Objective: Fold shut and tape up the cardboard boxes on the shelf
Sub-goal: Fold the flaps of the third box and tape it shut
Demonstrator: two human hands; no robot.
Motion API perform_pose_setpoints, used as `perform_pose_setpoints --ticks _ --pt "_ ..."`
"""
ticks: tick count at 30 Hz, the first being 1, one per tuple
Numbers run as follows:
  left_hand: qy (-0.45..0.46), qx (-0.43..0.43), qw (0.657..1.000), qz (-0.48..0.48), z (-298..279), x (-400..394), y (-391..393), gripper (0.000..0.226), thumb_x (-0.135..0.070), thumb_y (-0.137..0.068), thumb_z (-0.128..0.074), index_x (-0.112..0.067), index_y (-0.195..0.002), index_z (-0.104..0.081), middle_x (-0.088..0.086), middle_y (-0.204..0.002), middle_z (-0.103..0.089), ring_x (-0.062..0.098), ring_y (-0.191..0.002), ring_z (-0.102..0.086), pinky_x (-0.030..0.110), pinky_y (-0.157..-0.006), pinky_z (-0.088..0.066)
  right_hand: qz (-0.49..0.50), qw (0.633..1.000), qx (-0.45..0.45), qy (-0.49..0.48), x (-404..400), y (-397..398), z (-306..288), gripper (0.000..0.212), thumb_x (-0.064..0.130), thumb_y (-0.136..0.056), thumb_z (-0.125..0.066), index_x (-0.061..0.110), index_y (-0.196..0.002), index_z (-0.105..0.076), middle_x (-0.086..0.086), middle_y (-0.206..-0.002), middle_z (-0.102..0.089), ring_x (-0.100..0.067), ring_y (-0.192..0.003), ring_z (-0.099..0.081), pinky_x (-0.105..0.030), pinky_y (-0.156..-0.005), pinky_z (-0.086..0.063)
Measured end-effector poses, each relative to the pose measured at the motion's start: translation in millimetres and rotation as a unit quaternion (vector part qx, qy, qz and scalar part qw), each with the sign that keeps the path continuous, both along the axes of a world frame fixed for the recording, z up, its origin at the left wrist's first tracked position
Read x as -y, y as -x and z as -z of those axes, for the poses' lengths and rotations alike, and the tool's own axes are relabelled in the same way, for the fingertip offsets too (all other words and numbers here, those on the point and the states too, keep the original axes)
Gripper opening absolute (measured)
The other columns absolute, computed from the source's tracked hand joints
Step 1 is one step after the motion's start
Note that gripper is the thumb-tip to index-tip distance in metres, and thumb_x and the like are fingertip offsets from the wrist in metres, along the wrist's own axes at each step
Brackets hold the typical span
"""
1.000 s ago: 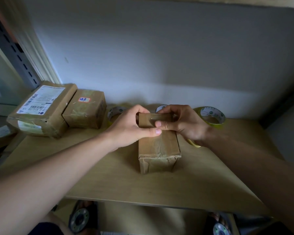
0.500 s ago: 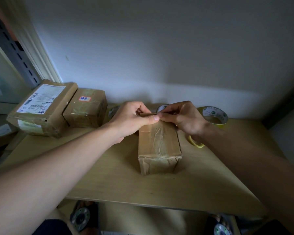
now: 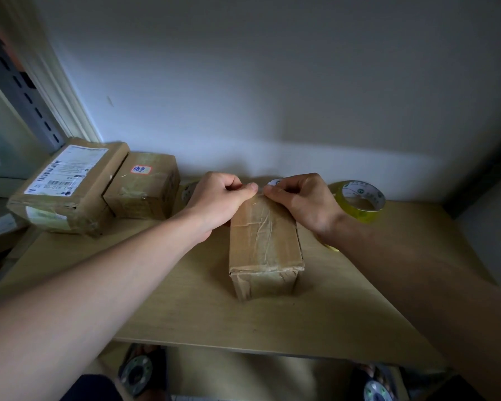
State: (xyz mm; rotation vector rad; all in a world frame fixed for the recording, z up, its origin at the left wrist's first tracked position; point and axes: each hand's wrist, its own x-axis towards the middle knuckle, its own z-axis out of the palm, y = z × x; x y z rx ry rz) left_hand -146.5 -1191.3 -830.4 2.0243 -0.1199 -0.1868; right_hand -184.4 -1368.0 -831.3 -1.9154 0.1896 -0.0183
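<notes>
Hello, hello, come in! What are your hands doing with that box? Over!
Left hand and right hand both pinch the far top edge of the box. Flaps down. Tape roll behind the right wrist. Nothing blocking.

Brown cardboard box (image 3: 265,244), yellow tape roll (image 3: 359,202), beige shelf (image 3: 185,299).

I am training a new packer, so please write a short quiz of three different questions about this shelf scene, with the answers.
1. True or false: the tape roll to the right of the right hand lies flat on the shelf.
2. How many boxes sit at the back left of the shelf?
3. Where do both hands touch the small box? A) near end B) far top edge C) underneath

Key
1. False: it is tilted.
2. Two: the labelled box and the stickered box.
3. B; the left hand and right hand pinch there, thumbs close together.
</notes>
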Motion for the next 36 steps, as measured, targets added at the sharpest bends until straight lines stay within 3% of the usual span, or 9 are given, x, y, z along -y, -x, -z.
perform_pose_setpoints --ticks 6,9,11,14,18,21,26,30,36 --pt "-0.008 -0.055 0.996 0.067 6 -9 2 0.041 -0.054 -0.095 -0.064 -0.013 -0.093 -0.071 0.004 -0.094 -0.077 0.023 -0.091 -0.071 0.032 -0.08 -0.047 -0.035 0.998 0.009 0.041 0 6 -1 0.037 0.04 -0.1 -0.063 0.007 -0.087 -0.074 -0.012 -0.085 -0.072 -0.023 -0.073 -0.063 -0.043 -0.075 -0.055" --pt "-0.009 -0.109 0.99 0.09 8 -13 3 0.041 -0.068 -0.083 -0.067 -0.03 -0.099 -0.073 -0.012 -0.102 -0.077 0.013 -0.106 -0.069 0.034 -0.1 -0.049 -0.048 0.996 0.016 0.069 -1 7 -1 0.041 0.039 -0.102 -0.059 0.003 -0.085 -0.07 0.004 -0.067 -0.061 -0.013 -0.062 -0.053 -0.032 -0.064 -0.044" --pt "-0.004 -0.132 0.986 0.099 8 -14 5 0.054 -0.075 -0.068 -0.069 -0.037 -0.107 -0.072 -0.018 -0.107 -0.076 0.008 -0.111 -0.067 0.038 -0.11 -0.045 -0.043 0.994 0.037 0.096 1 5 1 0.036 0.038 -0.102 -0.06 0.01 -0.084 -0.073 0.01 -0.07 -0.066 -0.01 -0.065 -0.059 -0.028 -0.064 -0.048" --pt "0.006 -0.148 0.982 0.114 4 -14 8 0.043 -0.064 -0.08 -0.075 -0.037 -0.113 -0.07 -0.019 -0.11 -0.075 0.006 -0.114 -0.065 0.039 -0.113 -0.044 -0.022 0.99 0.069 0.117 4 4 2 0.024 0.036 -0.099 -0.066 0.019 -0.086 -0.077 0.006 -0.082 -0.074 -0.011 -0.079 -0.068 -0.025 -0.071 -0.055" --pt "0.016 -0.168 0.974 0.15 -3 -15 16 0.02 -0.046 -0.09 -0.072 -0.034 -0.106 -0.072 -0.022 -0.101 -0.077 -0.001 -0.107 -0.068 0.032 -0.111 -0.045 0.005 0.988 0.088 0.129 4 3 4 0.02 0.036 -0.096 -0.07 0.02 -0.087 -0.078 0.006 -0.083 -0.074 -0.01 -0.078 -0.068 -0.024 -0.068 -0.054" --pt "0.017 -0.162 0.976 0.144 -4 -14 20 0.018 -0.047 -0.09 -0.072 -0.035 -0.105 -0.07 -0.024 -0.1 -0.076 -0.003 -0.107 -0.066 0.03 -0.111 -0.044 0.033 0.997 0.054 0.049 5 3 1 0.024 0.028 -0.102 -0.061 0.018 -0.088 -0.077 -0.001 -0.087 -0.075 -0.015 -0.079 -0.067 -0.033 -0.072 -0.056" --pt "0.001 -0.161 0.976 0.144 -4 -15 23 0.022 -0.051 -0.091 -0.068 -0.038 -0.108 -0.063 -0.023 -0.115 -0.069 -0.003 -0.115 -0.06 0.03 -0.114 -0.039 0.042 0.987 -0.036 -0.153 16 9 -11 0.031 0.012 -0.106 -0.044 0.004 -0.102 -0.073 -0.007 -0.084 -0.069 -0.011 -0.069 -0.067 -0.025 -0.056 -0.053" --pt "-0.018 -0.147 0.979 0.143 -2 -18 22 0.035 -0.059 -0.089 -0.067 -0.04 -0.117 -0.062 -0.024 -0.12 -0.067 0.0 -0.121 -0.057 0.03 -0.112 -0.039 -0.003 0.982 -0.059 -0.182 23 14 -8 0.023 0.008 -0.1 -0.054 0.004 -0.108 -0.075 -0.006 -0.091 -0.075 -0.013 -0.083 -0.071 -0.024 -0.061 -0.055" --pt "-0.033 -0.142 0.98 0.138 3 -18 22 0.052 -0.072 -0.084 -0.065 -0.043 -0.127 -0.06 -0.023 -0.127 -0.066 0.004 -0.124 -0.056 0.034 -0.115 -0.038 -0.02 0.982 -0.071 -0.176 21 19 -5 0.006 0.013 -0.099 -0.065 0.013 -0.098 -0.071 0.002 -0.085 -0.073 -0.007 -0.076 -0.069 -0.021 -0.055 -0.052"
